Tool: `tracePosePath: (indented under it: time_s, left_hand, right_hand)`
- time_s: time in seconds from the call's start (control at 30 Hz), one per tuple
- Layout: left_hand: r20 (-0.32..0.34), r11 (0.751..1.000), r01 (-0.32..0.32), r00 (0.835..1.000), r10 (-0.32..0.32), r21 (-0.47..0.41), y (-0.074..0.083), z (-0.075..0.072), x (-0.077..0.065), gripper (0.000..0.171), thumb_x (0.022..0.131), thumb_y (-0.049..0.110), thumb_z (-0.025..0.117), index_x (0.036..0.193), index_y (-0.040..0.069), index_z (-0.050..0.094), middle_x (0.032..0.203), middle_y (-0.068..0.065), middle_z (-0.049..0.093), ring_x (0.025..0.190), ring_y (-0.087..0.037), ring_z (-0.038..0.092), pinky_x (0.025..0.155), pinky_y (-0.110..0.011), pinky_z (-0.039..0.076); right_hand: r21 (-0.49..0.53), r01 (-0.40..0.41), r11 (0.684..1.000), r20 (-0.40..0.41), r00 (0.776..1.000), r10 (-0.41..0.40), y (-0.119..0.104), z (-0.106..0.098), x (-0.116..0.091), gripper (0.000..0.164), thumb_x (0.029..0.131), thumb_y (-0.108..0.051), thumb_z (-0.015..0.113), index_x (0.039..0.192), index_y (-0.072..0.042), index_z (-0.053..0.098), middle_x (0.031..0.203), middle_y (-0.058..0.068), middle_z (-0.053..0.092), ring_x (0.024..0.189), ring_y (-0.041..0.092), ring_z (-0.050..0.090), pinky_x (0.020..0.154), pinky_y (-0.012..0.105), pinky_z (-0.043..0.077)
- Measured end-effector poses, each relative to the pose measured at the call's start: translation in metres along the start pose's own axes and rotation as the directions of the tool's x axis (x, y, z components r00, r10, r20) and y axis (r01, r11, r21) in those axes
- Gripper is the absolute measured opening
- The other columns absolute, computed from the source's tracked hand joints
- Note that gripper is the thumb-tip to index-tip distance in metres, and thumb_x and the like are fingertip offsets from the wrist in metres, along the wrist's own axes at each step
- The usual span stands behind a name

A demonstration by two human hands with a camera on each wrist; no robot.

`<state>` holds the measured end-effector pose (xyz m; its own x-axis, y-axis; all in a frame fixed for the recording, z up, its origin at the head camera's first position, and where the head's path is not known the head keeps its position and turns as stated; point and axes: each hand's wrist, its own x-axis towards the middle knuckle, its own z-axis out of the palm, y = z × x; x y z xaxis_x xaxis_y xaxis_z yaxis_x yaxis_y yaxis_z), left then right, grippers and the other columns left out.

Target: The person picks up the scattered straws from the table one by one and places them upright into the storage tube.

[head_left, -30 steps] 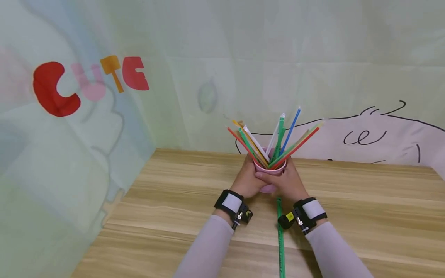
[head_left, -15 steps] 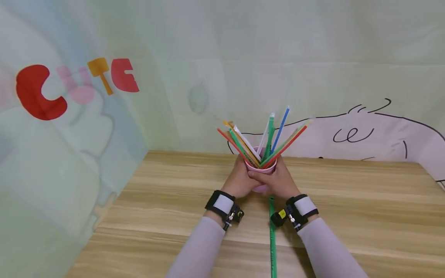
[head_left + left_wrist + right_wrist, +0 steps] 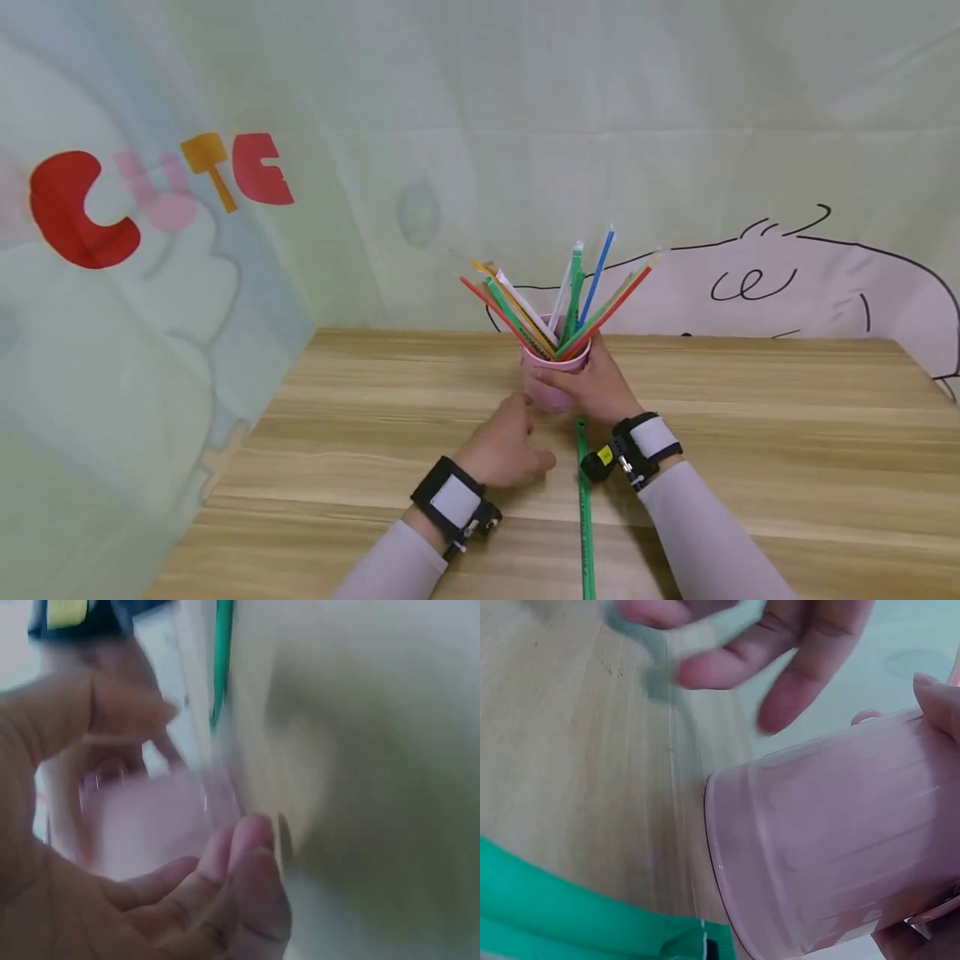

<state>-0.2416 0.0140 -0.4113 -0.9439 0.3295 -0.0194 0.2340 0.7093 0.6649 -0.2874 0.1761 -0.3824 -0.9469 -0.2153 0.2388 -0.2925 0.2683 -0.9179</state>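
A pink cup (image 3: pixel 551 385) stands upright on the wooden table, filled with several thin straws (image 3: pixel 573 325) in red, green, orange, white and blue, some in clear wrapping. My right hand (image 3: pixel 602 387) grips the cup from its right side, thumb across the front below the rim. Near the cup's lower left, my left hand (image 3: pixel 502 446) is off it, fingers loosely bent and holding nothing. The right wrist view shows those left fingers (image 3: pixel 802 667) hanging beside the cup wall (image 3: pixel 840 832). One long green straw (image 3: pixel 586 508) lies on the table between my forearms.
The wooden table (image 3: pixel 787 442) meets a printed cloth backdrop (image 3: pixel 480 150) behind the cup and along the left side. Each wrist wears a black strap (image 3: pixel 450 500) with a small camera.
My left hand has let go of the cup and moved back toward me and to the left. The right hand keeps its grip. The head view has shifted slightly.
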Motion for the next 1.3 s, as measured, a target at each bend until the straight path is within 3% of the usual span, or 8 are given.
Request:
tracePosePath:
  time_s: [0.1, 0.37, 0.43, 0.63, 0.83, 1.0, 1.13, 1.3]
  left_hand:
    - [0.061, 0.999, -0.044, 0.997, 0.043, 0.002, 0.009, 0.013, -0.009, 0.085, 0.069, 0.031, 0.078, 0.135, -0.004, 0.038, 0.107, -0.013, 0.058, 0.084, -0.02, 0.058, 0.066, -0.034, 0.053]
    - [0.055, 0.98, -0.129, 0.991, 0.122, 0.152, 0.022, 0.036, -0.012, 0.095, 0.067, 0.036, 0.079, 0.14, -0.003, 0.032, 0.135, -0.015, 0.047, 0.115, -0.02, 0.051, 0.094, -0.036, 0.05]
    - [0.051, 0.983, -0.116, 0.993, 0.11, 0.145, 0.023, 0.035, -0.013, 0.095, 0.067, 0.029, 0.08, 0.141, -0.002, 0.03, 0.134, -0.015, 0.048, 0.11, -0.02, 0.053, 0.092, -0.036, 0.051]
    - [0.027, 0.994, -0.065, 0.998, 0.063, 0.091, 0.02, 0.025, -0.013, 0.09, 0.068, 0.011, 0.078, 0.142, -0.001, 0.028, 0.117, -0.015, 0.055, 0.077, -0.021, 0.056, 0.061, -0.033, 0.052]
    - [-0.016, 0.989, -0.046, 0.999, 0.048, 0.139, 0.015, 0.02, -0.013, 0.078, 0.062, 0.007, 0.076, 0.131, -0.003, 0.04, 0.104, -0.012, 0.057, 0.078, -0.024, 0.055, 0.06, -0.036, 0.05]
    - [0.014, 0.99, -0.061, 0.998, 0.06, 0.128, 0.011, 0.003, -0.017, 0.061, 0.062, 0.011, 0.076, 0.117, -0.001, 0.053, 0.083, -0.007, 0.062, 0.066, -0.019, 0.054, 0.053, -0.031, 0.047]
    - [0.056, 0.99, -0.071, 0.996, 0.064, 0.121, 0.006, -0.02, -0.02, 0.018, 0.067, 0.016, 0.075, 0.078, 0.007, 0.064, 0.058, 0.003, 0.055, 0.05, -0.011, 0.049, 0.042, -0.024, 0.039]
    - [0.044, 0.995, -0.08, 0.996, 0.077, 0.053, 0.005, -0.053, -0.025, 0.013, 0.074, 0.017, 0.07, 0.067, 0.011, 0.061, 0.052, 0.004, 0.055, 0.041, -0.007, 0.052, 0.039, -0.021, 0.039]
  right_hand:
    - [-0.004, 0.002, 1.0, 0.004, 1.0, -0.002, 0.002, -0.002, 0.0, 0.081, 0.08, -0.018, 0.076, 0.145, -0.015, 0.028, 0.141, 0.015, 0.045, 0.126, 0.031, 0.043, 0.108, 0.058, 0.03]
    - [-0.014, 0.011, 1.0, 0.005, 1.0, -0.01, 0.003, -0.002, -0.003, 0.081, 0.081, -0.017, 0.075, 0.146, -0.012, 0.027, 0.142, 0.016, 0.045, 0.127, 0.032, 0.042, 0.107, 0.06, 0.031]
    - [-0.012, 0.023, 1.0, 0.008, 1.0, -0.022, 0.003, -0.002, -0.002, 0.081, 0.08, -0.015, 0.075, 0.145, -0.012, 0.027, 0.141, 0.016, 0.045, 0.127, 0.032, 0.043, 0.107, 0.06, 0.031]
    - [-0.003, 0.093, 0.996, 0.015, 0.996, -0.093, 0.004, -0.001, 0.003, 0.081, 0.079, -0.011, 0.077, 0.144, -0.01, 0.029, 0.138, 0.017, 0.047, 0.126, 0.032, 0.044, 0.107, 0.059, 0.032]
    - [-0.018, 0.086, 0.996, 0.014, 0.996, -0.085, 0.005, -0.001, 0.003, 0.082, 0.079, -0.013, 0.077, 0.144, -0.011, 0.029, 0.138, 0.017, 0.048, 0.125, 0.032, 0.044, 0.107, 0.058, 0.031]
    - [-0.024, 0.076, 0.997, 0.002, 0.997, -0.076, 0.006, 0.0, 0.002, 0.081, 0.079, -0.014, 0.077, 0.145, -0.01, 0.029, 0.138, 0.017, 0.048, 0.125, 0.032, 0.045, 0.107, 0.057, 0.033]
    - [-0.006, 0.084, 0.996, 0.003, 0.996, -0.084, 0.007, 0.0, 0.002, 0.08, 0.078, -0.011, 0.077, 0.144, -0.009, 0.031, 0.137, 0.018, 0.049, 0.124, 0.033, 0.046, 0.106, 0.057, 0.034]
    - [-0.006, 0.106, 0.994, 0.007, 0.994, -0.106, 0.007, 0.0, 0.002, 0.079, 0.079, -0.013, 0.077, 0.143, -0.008, 0.03, 0.137, 0.018, 0.05, 0.123, 0.032, 0.046, 0.105, 0.059, 0.034]
